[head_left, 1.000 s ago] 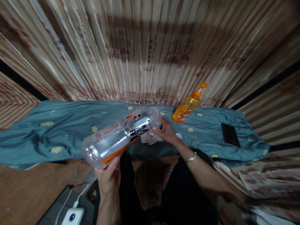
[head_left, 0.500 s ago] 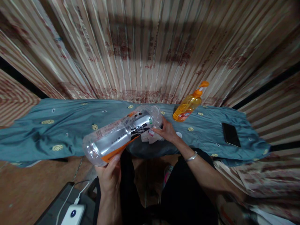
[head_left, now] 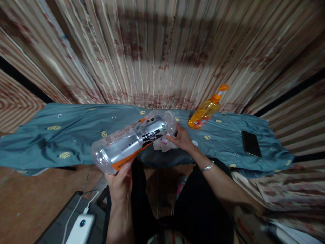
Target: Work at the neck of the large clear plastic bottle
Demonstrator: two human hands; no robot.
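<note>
A large clear plastic bottle [head_left: 127,145] with a silver and orange label lies tilted across both my hands, its neck end up to the right. My left hand [head_left: 120,181] grips it from below near its base. Around the neck end, my right hand [head_left: 181,137] is closed, thumb along the near side; its other fingers are partly hidden. Beneath the bottle, a crumpled pale wrapper or tissue [head_left: 165,145] rests on the cloth. A small white round cap-like piece [head_left: 194,143] lies just right of my right wrist.
An orange pump bottle [head_left: 204,113] stands on the teal cloth-covered table [head_left: 83,135], with a black phone [head_left: 251,144] farther right. A white power bank [head_left: 81,228] with a cable sits on a dark surface at lower left. Patterned curtains [head_left: 157,51] hang behind the table.
The view has shifted slightly, so the table sits a little higher in the picture. Both hands keep their hold on the bottle, with hardly any movement.
</note>
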